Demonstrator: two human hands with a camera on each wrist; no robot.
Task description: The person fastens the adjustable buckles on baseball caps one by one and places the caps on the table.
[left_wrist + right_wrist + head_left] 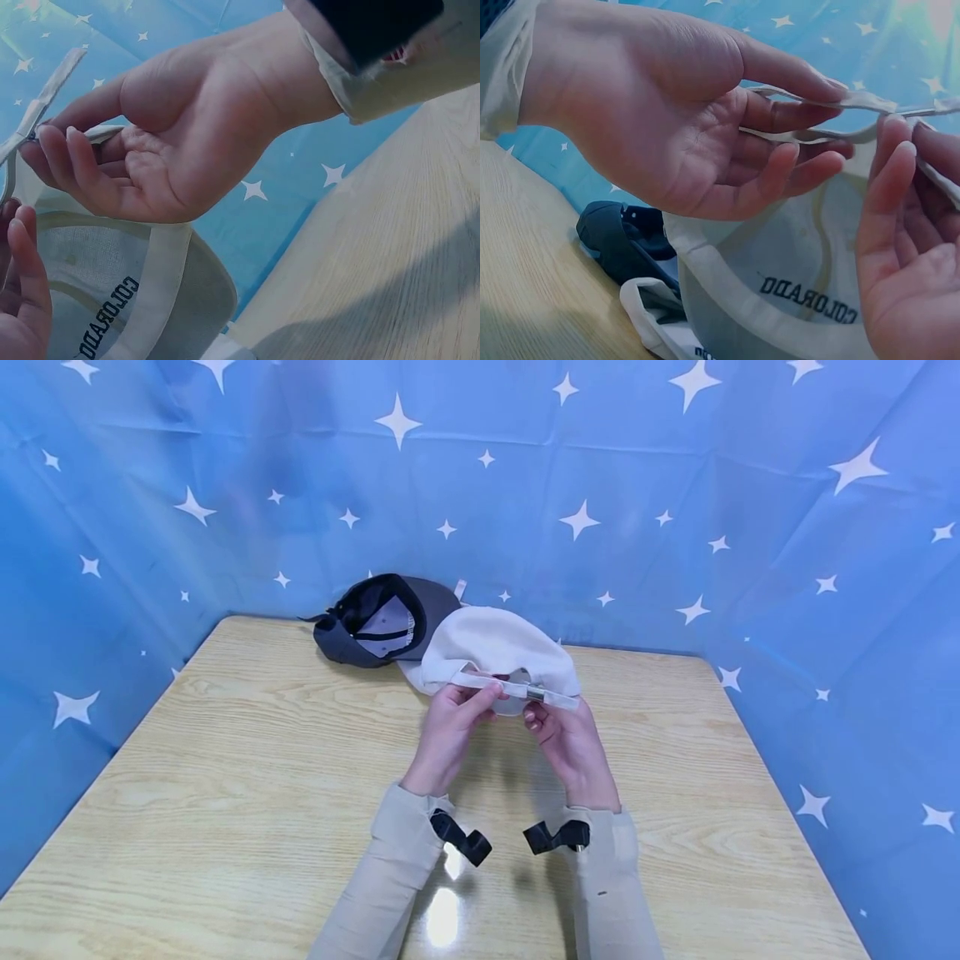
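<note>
In front and to the right of the dark cap, the white cap is being held up — the left hand and right hand are both pinching its back strap near the metal clasp, presumably keeping the strap steady.

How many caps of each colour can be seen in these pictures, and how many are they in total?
Dark: 1 (dark cap on the table)
White: 2 (held cap, in the fingers of the left hand and right hand; partly hidden cap, judged from its visible part)
Total: 3
</note>
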